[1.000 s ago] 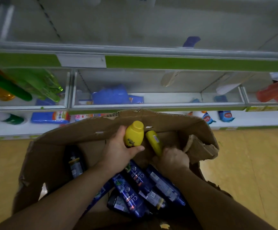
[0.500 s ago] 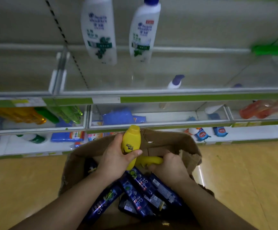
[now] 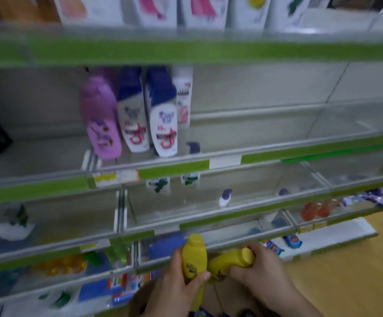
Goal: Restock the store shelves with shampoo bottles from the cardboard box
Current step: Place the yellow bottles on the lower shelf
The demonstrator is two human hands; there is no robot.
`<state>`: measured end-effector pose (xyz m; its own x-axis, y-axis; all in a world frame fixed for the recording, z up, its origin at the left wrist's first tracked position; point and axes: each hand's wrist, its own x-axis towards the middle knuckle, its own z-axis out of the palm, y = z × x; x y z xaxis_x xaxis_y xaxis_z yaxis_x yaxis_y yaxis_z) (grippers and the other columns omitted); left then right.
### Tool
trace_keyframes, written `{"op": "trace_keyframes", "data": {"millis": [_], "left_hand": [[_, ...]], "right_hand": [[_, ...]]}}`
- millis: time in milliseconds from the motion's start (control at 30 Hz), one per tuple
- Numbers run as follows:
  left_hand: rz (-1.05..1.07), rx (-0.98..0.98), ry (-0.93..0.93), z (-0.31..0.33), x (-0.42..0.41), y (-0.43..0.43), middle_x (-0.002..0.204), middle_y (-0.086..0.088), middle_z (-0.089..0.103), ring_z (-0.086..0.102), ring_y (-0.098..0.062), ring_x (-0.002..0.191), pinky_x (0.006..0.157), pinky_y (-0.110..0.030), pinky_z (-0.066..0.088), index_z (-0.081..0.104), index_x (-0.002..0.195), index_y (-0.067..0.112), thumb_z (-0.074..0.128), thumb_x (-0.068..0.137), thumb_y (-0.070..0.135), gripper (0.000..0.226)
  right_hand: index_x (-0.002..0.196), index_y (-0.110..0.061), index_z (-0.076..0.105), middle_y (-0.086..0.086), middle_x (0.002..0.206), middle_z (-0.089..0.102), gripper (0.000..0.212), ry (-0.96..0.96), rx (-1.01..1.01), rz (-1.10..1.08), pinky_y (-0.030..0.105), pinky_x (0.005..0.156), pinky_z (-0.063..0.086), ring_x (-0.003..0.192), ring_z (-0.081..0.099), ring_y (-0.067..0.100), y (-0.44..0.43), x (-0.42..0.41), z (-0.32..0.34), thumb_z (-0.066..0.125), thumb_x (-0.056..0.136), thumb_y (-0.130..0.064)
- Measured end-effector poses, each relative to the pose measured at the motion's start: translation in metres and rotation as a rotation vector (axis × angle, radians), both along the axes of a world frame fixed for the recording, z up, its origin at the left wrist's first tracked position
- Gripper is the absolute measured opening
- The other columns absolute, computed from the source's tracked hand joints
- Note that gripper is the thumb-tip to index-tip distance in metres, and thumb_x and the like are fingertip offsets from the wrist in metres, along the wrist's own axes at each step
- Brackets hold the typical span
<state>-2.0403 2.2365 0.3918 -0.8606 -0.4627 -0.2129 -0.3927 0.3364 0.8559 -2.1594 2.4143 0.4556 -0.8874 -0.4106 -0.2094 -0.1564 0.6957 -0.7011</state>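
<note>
Left hand (image 3: 181,282) gripping upright yellow bottle (image 3: 194,255) at 6 o'clock of frame, thumb wrapping across label. Right hand (image 3: 261,271) clutching second yellow bottle (image 3: 231,261), tilted, upper end pointing toward 2 o'clock. Both bottles hanging above cardboard box (image 3: 227,298), with green-edged shelf rail (image 3: 195,224) running just behind them. Purple bottle (image 3: 101,120) and white-and-blue bottles (image 3: 163,120) standing on shelf at 11 o'clock. Small purple-capped bottle (image 3: 225,197) sitting one tier lower. Blurred orange bottles (image 3: 316,210) showing at 3 o'clock.
</note>
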Motion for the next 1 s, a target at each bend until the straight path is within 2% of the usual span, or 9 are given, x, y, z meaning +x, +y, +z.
{"op": "trace_keyframes", "data": {"millis": [100,167,267,367,500,633,800,933,1000], "left_hand": [[-0.059,-0.006,0.064,0.043,-0.001,-0.008,0.121,0.018,0.059,0.061,-0.004,0.107,0.087,-0.026,0.048,0.027,0.115,0.07,0.068,0.064,0.076,0.066],[-0.07,0.022,0.135,0.07,-0.003,-0.011,0.108,0.019,0.064,0.063,0.0,0.097,0.084,-0.028,0.051,0.033,0.112,0.068,0.067,0.058,0.082,0.065],[-0.038,0.01,0.238,0.105,-0.009,-0.014,0.095,0.012,0.066,0.063,0.0,0.086,0.078,-0.028,0.053,0.036,0.108,0.065,0.063,0.055,0.088,0.063],[-0.034,0.018,0.322,0.132,-0.018,-0.016,0.096,0.011,0.067,0.066,-0.004,0.088,0.082,-0.038,0.056,0.038,0.113,0.062,0.057,0.06,0.092,0.063],[-0.027,-0.033,0.367,0.166,-0.033,-0.019,0.098,0.016,0.067,0.062,0.007,0.084,0.079,-0.031,0.054,0.039,0.117,0.052,0.052,0.064,0.093,0.068],[0.051,-0.072,0.385,0.193,-0.056,-0.01,0.086,0.006,0.067,0.064,-0.003,0.075,0.073,-0.036,0.056,0.045,0.106,0.039,0.058,0.063,0.086,0.065],[0.188,-0.07,0.412,0.215,-0.093,0.019,0.093,0.018,0.07,0.068,0.0,0.078,0.07,-0.032,0.055,0.042,0.105,0.062,0.062,0.062,0.085,0.052],[0.307,-0.052,0.448,0.218,-0.122,0.038,0.094,0.024,0.07,0.069,-0.004,0.082,0.072,-0.033,0.054,0.048,0.1,0.062,0.071,0.068,0.072,0.041],[0.344,-0.032,0.425,0.22,-0.13,0.043,0.094,0.027,0.069,0.068,-0.005,0.085,0.072,-0.032,0.052,0.048,0.098,0.064,0.073,0.067,0.069,0.041]], "right_hand": [[0.077,-0.027,0.07,-0.005,0.072,0.074,0.034,0.039,-0.14,-0.036,0.026,0.065,0.054,0.071,0.069,0.007,0.002,0.009,0.048,0.082,0.048,-0.04],[0.078,-0.03,0.074,-0.004,0.069,0.075,0.026,0.051,-0.265,-0.009,0.02,0.058,0.052,0.064,0.069,0.006,0.002,0.01,0.079,0.087,0.058,-0.021],[0.081,-0.017,0.077,0.009,0.074,0.076,0.02,0.063,-0.412,0.015,0.034,0.067,0.058,0.072,0.072,0.021,0.002,0.001,0.116,0.085,0.069,-0.003],[0.086,-0.007,0.076,0.014,0.08,0.077,0.018,0.102,-0.492,-0.002,0.047,0.078,0.058,0.082,0.072,0.038,0.001,-0.014,0.142,0.086,0.071,-0.004],[0.088,-0.009,0.077,0.006,0.082,0.078,0.018,0.14,-0.596,0.041,0.028,0.073,0.059,0.082,0.075,0.028,-0.003,-0.04,0.17,0.084,0.072,-0.007],[0.089,-0.011,0.077,0.0,0.082,0.079,0.014,0.178,-0.652,0.131,0.018,0.072,0.055,0.078,0.074,0.011,-0.004,-0.078,0.192,0.083,0.076,-0.009],[0.091,-0.009,0.075,0.001,0.078,0.077,0.017,0.131,-0.703,0.212,0.015,0.061,0.051,0.068,0.068,0.006,-0.006,-0.139,0.204,0.083,0.077,-0.011],[0.087,-0.013,0.073,-0.006,0.069,0.073,0.017,0.087,-0.739,0.266,0.015,0.059,0.05,0.063,0.066,0.002,-0.015,-0.183,0.199,0.085,0.076,-0.008],[0.095,-0.013,0.073,-0.006,0.075,0.074,0.026,0.09,-0.71,0.268,0.016,0.061,0.052,0.066,0.068,0.0,-0.024,-0.2,0.196,0.087,0.073,-0.014]]}}
